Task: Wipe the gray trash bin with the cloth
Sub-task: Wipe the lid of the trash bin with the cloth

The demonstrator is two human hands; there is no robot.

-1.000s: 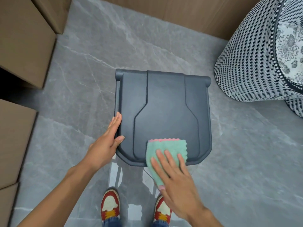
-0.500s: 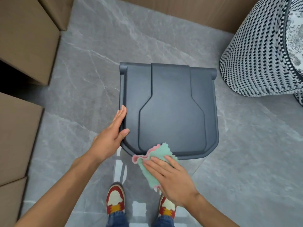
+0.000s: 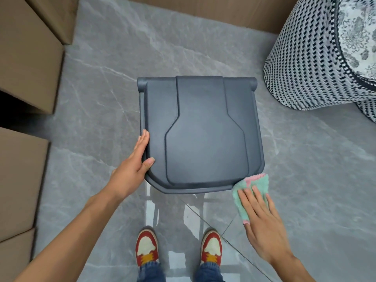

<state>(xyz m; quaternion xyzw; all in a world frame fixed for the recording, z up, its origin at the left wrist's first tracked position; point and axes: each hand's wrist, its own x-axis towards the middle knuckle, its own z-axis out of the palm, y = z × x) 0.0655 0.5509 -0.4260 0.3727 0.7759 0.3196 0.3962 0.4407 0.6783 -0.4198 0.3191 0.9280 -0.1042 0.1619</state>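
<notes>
The gray trash bin (image 3: 203, 135) stands on the floor in front of me, seen from above with its dark lid closed. My left hand (image 3: 132, 167) grips the lid's near left edge, fingers along the side and thumb on top. My right hand (image 3: 262, 218) presses a mint-green cloth with a pink edge (image 3: 254, 186) flat against the bin's near right corner, just below the lid's rim. Most of the bin's body is hidden under the lid.
Brown cardboard boxes (image 3: 26, 64) line the left side. A black-and-white woven pouf (image 3: 317, 58) sits at the right, close to the bin's far corner. A wooden wall (image 3: 203, 9) runs behind. My red and white shoes (image 3: 147, 248) stand on the gray marble floor just below the bin.
My right hand slid the cloth off the lid's top, down over the front edge, then right along the bin's front to its right corner. The left hand kept its grip.
</notes>
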